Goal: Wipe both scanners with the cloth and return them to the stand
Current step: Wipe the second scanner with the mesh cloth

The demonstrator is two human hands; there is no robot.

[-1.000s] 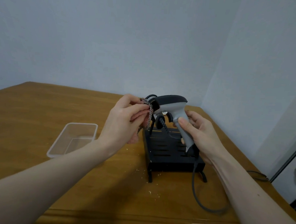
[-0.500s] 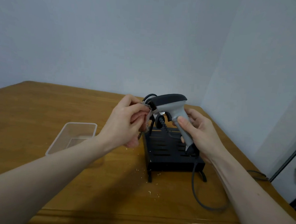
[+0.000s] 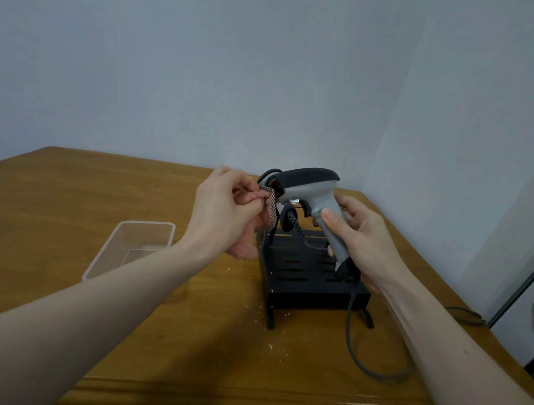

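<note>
- Since one second ago the scanner nose has risen a little against the cloth.
- Brown wooden table carries the black slotted metal stand.
- Right hand fingers wrap the grey-and-black handheld scanner, above the stand.
- Left hand pinches the checkered cloth on its nose.

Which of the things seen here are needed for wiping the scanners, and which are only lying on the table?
Belong to the job:
- scanner, held in the right hand
- cloth, held by the left hand at the scanner's front
- black stand

Just lying about:
- clear plastic tub
- crumbs on the wooden table
</note>
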